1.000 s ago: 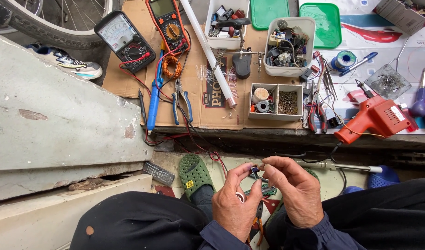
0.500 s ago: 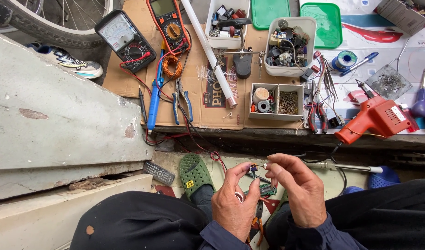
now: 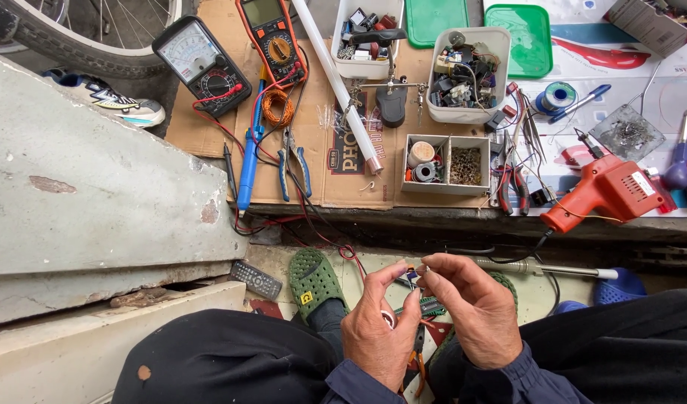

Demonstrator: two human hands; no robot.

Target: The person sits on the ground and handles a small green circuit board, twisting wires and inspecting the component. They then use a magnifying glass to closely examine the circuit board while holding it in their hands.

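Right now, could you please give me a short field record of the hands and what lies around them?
left hand: pinches a small part together with the right hand
right hand: fingertips on the same part
part: too small to identify
bench: cardboard-covered, beyond the hands
meters: analog meter, orange multimeter
tools: pliers, orange solder gun
below: green clog

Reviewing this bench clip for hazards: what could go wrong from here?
1. Both hands, left hand and right hand, pinch a tiny component over the lap; if dropped, it may get lost near the green clog.
2. Red wires hang off the bench edge by the legs and could snag.
3. The orange soldering gun lies at the edge; its cord could drag it off.
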